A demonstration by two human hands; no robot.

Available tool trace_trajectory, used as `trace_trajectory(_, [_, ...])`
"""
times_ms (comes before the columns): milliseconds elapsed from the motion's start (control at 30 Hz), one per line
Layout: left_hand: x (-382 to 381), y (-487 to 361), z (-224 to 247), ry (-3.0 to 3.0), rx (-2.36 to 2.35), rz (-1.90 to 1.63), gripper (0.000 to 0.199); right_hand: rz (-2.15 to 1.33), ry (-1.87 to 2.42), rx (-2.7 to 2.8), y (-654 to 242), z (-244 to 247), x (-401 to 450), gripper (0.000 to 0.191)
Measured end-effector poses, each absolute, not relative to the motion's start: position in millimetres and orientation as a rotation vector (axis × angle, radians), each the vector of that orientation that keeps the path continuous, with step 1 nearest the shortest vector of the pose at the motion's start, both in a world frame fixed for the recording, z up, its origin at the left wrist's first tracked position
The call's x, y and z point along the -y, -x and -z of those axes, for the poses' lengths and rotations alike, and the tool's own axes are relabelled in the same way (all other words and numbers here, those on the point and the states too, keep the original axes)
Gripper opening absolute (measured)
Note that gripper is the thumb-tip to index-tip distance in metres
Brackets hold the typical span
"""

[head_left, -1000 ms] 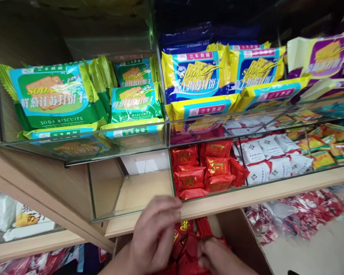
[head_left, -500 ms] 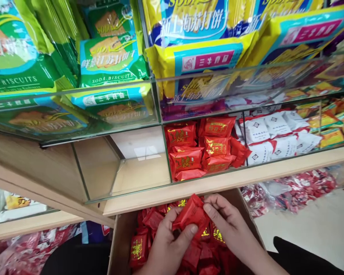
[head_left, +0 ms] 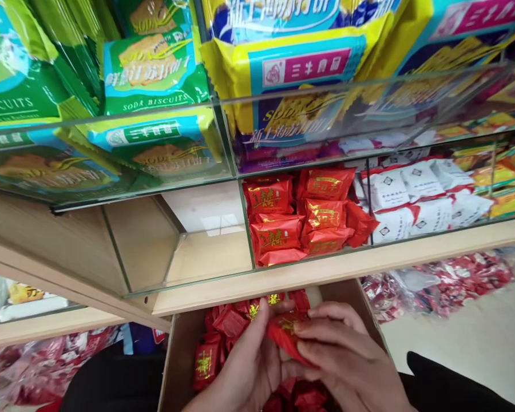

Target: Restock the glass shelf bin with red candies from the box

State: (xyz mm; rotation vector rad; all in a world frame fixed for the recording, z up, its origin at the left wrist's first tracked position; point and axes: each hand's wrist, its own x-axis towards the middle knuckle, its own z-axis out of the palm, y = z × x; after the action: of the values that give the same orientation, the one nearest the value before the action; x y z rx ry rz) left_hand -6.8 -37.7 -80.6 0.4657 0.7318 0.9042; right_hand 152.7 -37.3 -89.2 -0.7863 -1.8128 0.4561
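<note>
A red snack packet [head_left: 285,332] with gold print is between my two hands, above an open cardboard box [head_left: 369,315]. My right hand [head_left: 347,349] closes over its right side, thumb and fingers pressed on the wrapper. Beneath and to the left, my left hand [head_left: 253,355] cradles it, its thumb raised and its fingers partly hidden behind it. Red packets [head_left: 206,361] of the same look fill the box below, several partly covered by my hands.
Over the box, a glass-fronted shelf compartment holds stacked red packets [head_left: 277,234], beside a bare compartment [head_left: 206,257]. White packets [head_left: 388,191] lie further right. Green soda biscuits [head_left: 150,68] and yellow-blue ones [head_left: 300,68] fill the upper shelf. Bagged goods [head_left: 450,280] lie on the floor.
The packet has been turned, so its gold print now shows. My right hand has moved over it, while my left hand has loosened and slipped beneath. The view has shifted slightly.
</note>
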Motion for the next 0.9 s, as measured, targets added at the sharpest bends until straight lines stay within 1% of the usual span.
trace_trajectory(67, [38,10,71,-0.386,-0.685,-0.937,0.028,-0.457,0.744,1.848,-151,89,42,0.028])
trace_trajectory(100, [39,11,67,-0.383,-0.687,-0.976,0.027,-0.470,0.760,1.846,-149,89,44,0.033])
trace_trajectory(167, [40,14,63,-0.410,-0.688,-1.050,0.035,-0.581,0.888,1.779,-145,92,47,0.046])
trace_trajectory(233, [42,15,65,-0.449,-0.675,-1.096,0.044,-0.848,1.044,1.615,-140,95,48,0.053])
trace_trajectory(333, [46,14,74,-0.520,-0.671,-1.147,0.047,-1.315,1.053,1.364,-136,98,44,0.043])
trace_trajectory(400, [47,14,80,-0.599,-0.670,-1.162,0.046,-1.489,1.017,1.282,-136,96,41,0.036])
trace_trajectory(467, [48,15,86,-0.685,-0.671,-1.163,0.045,-1.520,1.027,1.278,-137,94,39,0.030])
trace_trajectory(567, [48,16,89,-0.770,-0.721,-1.147,0.041,-1.432,1.081,1.330,-140,93,38,0.020])
trace_trajectory(633, [48,16,89,-0.801,-0.780,-1.155,0.037,-1.369,1.104,1.356,-142,94,37,0.017])
trace_trajectory(733, [48,14,87,-0.830,-0.817,-1.236,0.041,-1.368,1.093,1.296,-140,95,38,0.015])
trace_trajectory(800, [49,11,87,-0.845,-0.776,-1.248,0.043,-1.405,1.037,1.194,-137,93,39,0.020])
trace_trajectory(867, [49,11,90,-0.879,-0.749,-1.179,0.040,-1.426,0.999,1.135,-134,92,42,0.025])
trace_trajectory(900, [49,12,91,-0.921,-0.760,-1.129,0.037,-1.417,1.008,1.129,-134,91,43,0.023])
